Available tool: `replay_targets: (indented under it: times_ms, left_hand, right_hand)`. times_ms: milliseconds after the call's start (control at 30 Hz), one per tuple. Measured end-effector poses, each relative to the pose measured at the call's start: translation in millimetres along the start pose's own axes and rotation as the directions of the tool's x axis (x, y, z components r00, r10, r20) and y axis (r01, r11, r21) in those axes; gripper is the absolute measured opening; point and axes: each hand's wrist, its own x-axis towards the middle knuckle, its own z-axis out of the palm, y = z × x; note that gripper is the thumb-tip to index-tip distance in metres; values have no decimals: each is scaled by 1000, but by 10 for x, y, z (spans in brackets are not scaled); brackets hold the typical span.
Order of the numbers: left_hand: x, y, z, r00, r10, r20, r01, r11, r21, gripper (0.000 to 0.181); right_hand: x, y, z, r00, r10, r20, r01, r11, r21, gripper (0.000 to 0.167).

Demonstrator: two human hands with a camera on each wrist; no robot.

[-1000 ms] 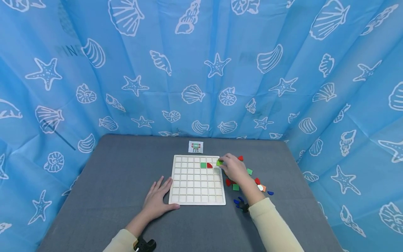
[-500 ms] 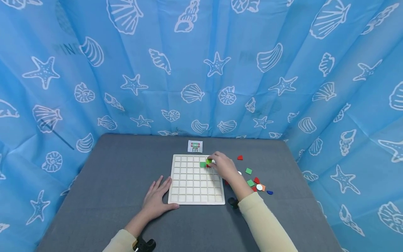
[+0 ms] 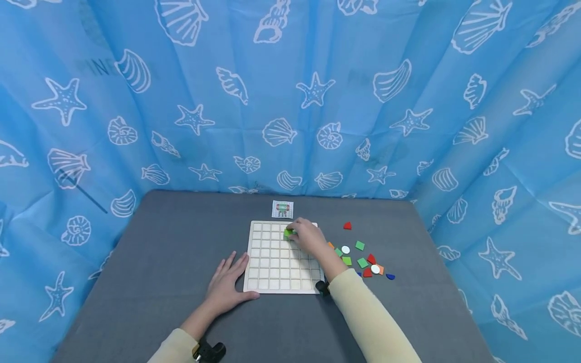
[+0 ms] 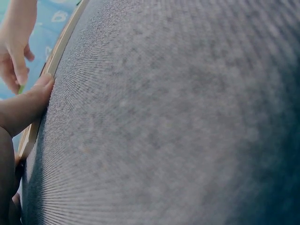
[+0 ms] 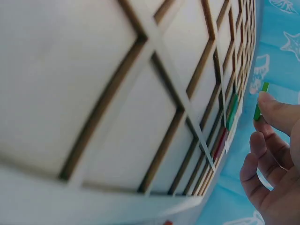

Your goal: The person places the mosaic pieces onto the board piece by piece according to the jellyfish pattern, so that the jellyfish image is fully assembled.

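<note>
My right hand pinches a light-green square tile between thumb and fingertips, just above the upper part of the white gridded board. In the right wrist view a green tile and a red piece sit in the board's cells; in the head view the hand hides most of them. My left hand rests at the board's near left corner, fingers spread against its left side. In the left wrist view its thumb touches the board's edge.
A small picture card lies beyond the board. Right of the board are scattered loose pieces: green squares, red pieces, white discs, orange and blue ones. A blue shell-print curtain surrounds the grey table.
My right hand has carried the light-green tile leftward from the board's right edge, past the red piece, to near the green tile's cell. My left hand has stayed put.
</note>
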Motion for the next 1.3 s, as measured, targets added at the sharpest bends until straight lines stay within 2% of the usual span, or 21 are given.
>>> replay_targets:
  times_ms: [467,700,1033,1300]
  left_hand:
    - [-10,72,-36,1000,-4,14,4,1000,-5,116]
    - [-1,64,-39,1000,-4,12,4,1000,12,117]
    - [15,47,-42,1000,-10,1,10,1000,9,118]
    - [-1,22,-21,1000,-11,4,11,1000,-3,117]
  right_hand:
    - [99,-36,96,998,25,57,-23,999,-48,27]
    - [115,-40,84,997,7,80,-6,1000,-14,29]
    - [-17,-14,-57,1000,-7,1,7,999,42,32]
    - [-240,78,-141,997,41,-63,-38,998,55,31]
